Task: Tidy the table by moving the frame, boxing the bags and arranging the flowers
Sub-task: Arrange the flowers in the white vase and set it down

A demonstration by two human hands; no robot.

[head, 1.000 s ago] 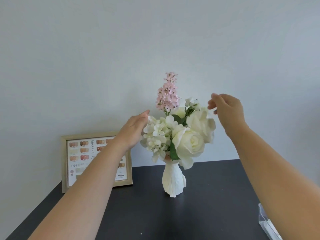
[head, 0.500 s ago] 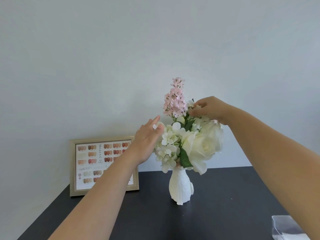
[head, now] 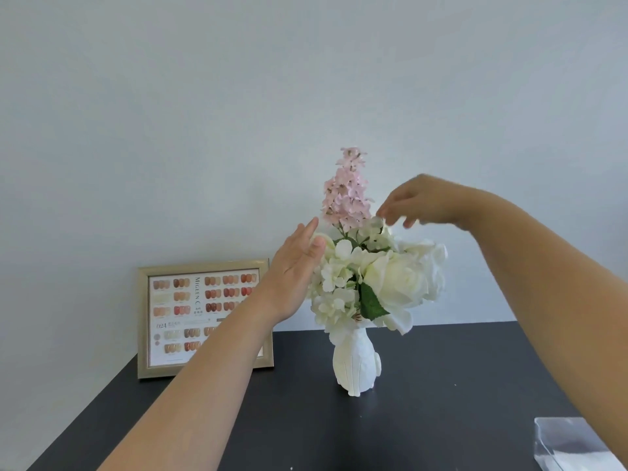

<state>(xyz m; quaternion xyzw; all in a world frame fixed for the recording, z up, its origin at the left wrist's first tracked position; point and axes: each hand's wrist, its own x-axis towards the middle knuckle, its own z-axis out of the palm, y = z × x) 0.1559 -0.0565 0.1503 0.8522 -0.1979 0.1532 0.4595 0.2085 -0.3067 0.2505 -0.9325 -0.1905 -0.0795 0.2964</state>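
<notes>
A white vase (head: 356, 367) stands mid-table holding white flowers (head: 390, 280) and a tall pink flower spike (head: 346, 190). My left hand (head: 294, 270) is flat and open against the left side of the bouquet, fingers pointing up. My right hand (head: 419, 200) hovers just above the small white blossoms right of the pink spike, fingers loosely spread and blurred, holding nothing. A gold picture frame (head: 204, 317) with a colour chart leans upright against the wall at the back left, partly hidden by my left forearm.
The dark table (head: 441, 385) meets a plain pale wall behind. A clear plastic box (head: 574, 447) sits at the front right corner, partly behind my right forearm.
My right hand has let go of the small white blossoms and lifted slightly to the right. My left hand has stayed against the bouquet's left side.
</notes>
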